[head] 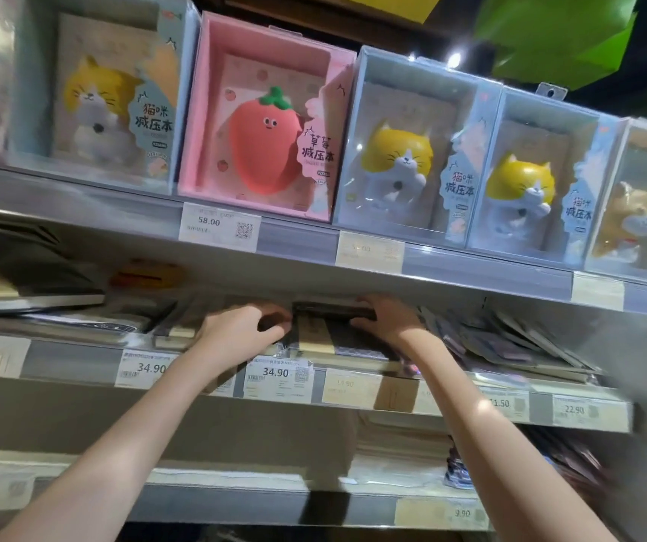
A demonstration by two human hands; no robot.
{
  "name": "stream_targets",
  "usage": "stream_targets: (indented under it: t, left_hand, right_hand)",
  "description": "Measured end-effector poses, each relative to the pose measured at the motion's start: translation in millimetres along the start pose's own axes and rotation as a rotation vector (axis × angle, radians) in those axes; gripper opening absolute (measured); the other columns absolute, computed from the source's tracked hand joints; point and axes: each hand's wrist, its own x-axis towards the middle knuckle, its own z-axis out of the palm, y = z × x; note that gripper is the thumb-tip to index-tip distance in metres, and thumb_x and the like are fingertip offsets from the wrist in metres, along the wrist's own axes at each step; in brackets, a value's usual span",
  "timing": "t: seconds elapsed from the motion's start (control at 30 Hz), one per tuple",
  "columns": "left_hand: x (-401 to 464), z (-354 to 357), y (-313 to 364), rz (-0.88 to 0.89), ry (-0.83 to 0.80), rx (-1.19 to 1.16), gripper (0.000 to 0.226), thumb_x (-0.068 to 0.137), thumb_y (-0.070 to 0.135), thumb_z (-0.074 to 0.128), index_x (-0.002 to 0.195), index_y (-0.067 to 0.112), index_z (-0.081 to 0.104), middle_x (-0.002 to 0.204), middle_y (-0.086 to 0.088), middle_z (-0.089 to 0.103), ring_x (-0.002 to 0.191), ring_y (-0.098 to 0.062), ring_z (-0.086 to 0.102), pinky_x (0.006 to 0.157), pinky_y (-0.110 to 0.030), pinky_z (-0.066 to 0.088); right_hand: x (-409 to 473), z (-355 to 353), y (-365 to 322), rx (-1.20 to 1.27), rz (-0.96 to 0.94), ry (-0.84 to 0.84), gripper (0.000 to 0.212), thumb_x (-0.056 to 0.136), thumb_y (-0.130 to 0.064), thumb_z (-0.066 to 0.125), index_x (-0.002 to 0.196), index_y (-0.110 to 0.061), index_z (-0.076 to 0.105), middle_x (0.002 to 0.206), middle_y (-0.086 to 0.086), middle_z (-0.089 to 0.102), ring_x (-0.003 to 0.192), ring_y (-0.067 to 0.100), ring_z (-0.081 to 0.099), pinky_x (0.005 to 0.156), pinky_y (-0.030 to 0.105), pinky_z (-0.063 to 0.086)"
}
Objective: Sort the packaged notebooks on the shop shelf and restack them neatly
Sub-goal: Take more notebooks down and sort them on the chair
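Both my hands reach into the middle shelf (212, 367). A stack of dark packaged notebooks (331, 312) sits between them at the shelf's centre. My left hand (241, 326) grips the stack's left end with curled fingers. My right hand (386, 316) holds its right end, fingers curled over the top edge. Under the stack lies a wrapped notebook with a beige band (316, 340). More flat wrapped notebooks (91, 324) lie to the left, and a loose fanned pile (509, 342) lies to the right. The frame is blurred.
The upper shelf carries boxed squishy notebooks: cat boxes (412, 150), a pink strawberry box (263, 127) and a dog box (642, 213). Price tags (277, 379) line the shelf edges. The shelf above hangs low over my hands. A lower shelf (404, 459) holds more stacked packets.
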Motion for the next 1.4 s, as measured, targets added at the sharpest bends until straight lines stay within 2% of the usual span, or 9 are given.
stream_targets:
  t: [0.13, 0.37, 0.47, 0.57, 0.73, 0.9, 1.07, 1.2, 1.4]
  left_hand:
    - [-1.1, -0.2, -1.9, 0.013, 0.02, 0.025, 0.03, 0.091, 0.054, 0.039, 0.116, 0.047, 0.054, 0.073, 0.02, 0.052, 0.074, -0.006, 0.049, 0.061, -0.023, 0.036]
    - [-5.3, -0.8, -0.5, 0.012, 0.021, 0.01, 0.029, 0.092, 0.049, 0.04, 0.114, 0.041, 0.057, 0.071, 0.018, 0.055, 0.071, -0.005, 0.052, 0.061, -0.022, 0.039]
    - [-6.1, -1.8, -1.6, 0.006, 0.019, -0.012, 0.031, 0.092, 0.048, 0.042, 0.115, 0.038, 0.059, 0.084, 0.012, 0.064, 0.078, -0.008, 0.056, 0.067, -0.024, 0.044]
    - [-8.3, -4.3, -0.4, -0.026, 0.049, -0.06, 0.032, 0.091, 0.044, 0.045, 0.112, 0.026, 0.062, 0.089, 0.004, 0.067, 0.082, -0.015, 0.06, 0.077, -0.03, 0.048]
    - [-17.1, -11.3, -6.3, -0.032, 0.099, -0.138, 0.029, 0.093, 0.036, 0.048, 0.118, 0.026, 0.059, 0.108, 0.001, 0.065, 0.097, -0.022, 0.058, 0.085, -0.035, 0.046]
    - [-21.6, -21.6, -21.1, -0.052, 0.154, -0.09, 0.025, 0.093, 0.031, 0.048, 0.111, 0.02, 0.06, 0.099, -0.002, 0.062, 0.089, -0.021, 0.054, 0.072, -0.031, 0.042]
    - [-28.5, -34.4, -36.6, -0.043, 0.178, -0.129, 0.029, 0.092, 0.03, 0.049, 0.118, 0.024, 0.06, 0.112, -0.001, 0.062, 0.105, -0.022, 0.052, 0.081, -0.033, 0.042]
    - [-33.9, -40.1, -51.6, -0.065, 0.178, -0.114, 0.026, 0.093, 0.029, 0.047, 0.113, 0.024, 0.063, 0.11, -0.004, 0.063, 0.105, -0.023, 0.052, 0.081, -0.034, 0.041]
    - [-39.1, -42.1, -64.9, -0.142, 0.135, -0.076, 0.03, 0.095, 0.041, 0.041, 0.109, 0.026, 0.063, 0.106, 0.001, 0.062, 0.105, -0.022, 0.051, 0.084, -0.038, 0.043]
  right_hand:
    - [12.8, 7.2, 4.2, 0.051, -0.011, -0.013, 0.038, 0.089, -0.035, 0.059, 0.122, -0.017, 0.058, 0.126, 0.005, 0.06, 0.114, 0.025, 0.055, 0.102, 0.035, 0.042]
    - [15.7, 0.5, 1.0, -0.193, -0.094, -0.027, 0.039, 0.09, -0.046, 0.052, 0.122, -0.025, 0.061, 0.121, 0.001, 0.063, 0.106, 0.023, 0.058, 0.094, 0.031, 0.044]
    - [10.1, -5.6, -14.7, -0.277, -0.119, -0.055, 0.041, 0.091, -0.05, 0.049, 0.124, -0.027, 0.06, 0.121, 0.001, 0.062, 0.107, 0.023, 0.057, 0.092, 0.03, 0.042]
    - [1.4, -8.0, -37.7, -0.374, -0.149, -0.06, 0.043, 0.092, -0.053, 0.044, 0.125, -0.03, 0.058, 0.123, 0.001, 0.06, 0.11, 0.025, 0.055, 0.093, 0.032, 0.046]
    - [-21.4, -1.8, -60.6, -0.341, -0.268, 0.13, 0.037, 0.093, -0.048, 0.044, 0.119, -0.028, 0.063, 0.114, 0.001, 0.065, 0.101, 0.022, 0.059, 0.082, 0.031, 0.049]
    - [-36.0, 1.8, -87.0, -0.421, -0.336, 0.21, 0.043, 0.095, -0.053, 0.036, 0.11, -0.024, 0.065, 0.096, 0.0, 0.066, 0.087, 0.023, 0.063, 0.061, 0.026, 0.035]
    - [-45.7, 5.7, -124.1, -0.373, -0.347, 0.197, 0.044, 0.094, -0.054, 0.035, 0.115, -0.028, 0.064, 0.101, 0.0, 0.062, 0.095, 0.026, 0.059, 0.062, 0.027, 0.029]
    - [-47.8, 11.4, -154.1, -0.3, -0.373, 0.217, 0.041, 0.095, -0.051, 0.038, 0.117, -0.028, 0.064, 0.1, 0.001, 0.062, 0.096, 0.027, 0.058, 0.063, 0.028, 0.029]
    - [-45.5, 3.3, -152.1, -0.101, -0.314, 0.124, 0.037, 0.09, -0.058, 0.042, 0.112, -0.038, 0.063, 0.109, -0.008, 0.066, 0.097, 0.02, 0.06, 0.071, 0.03, 0.046]
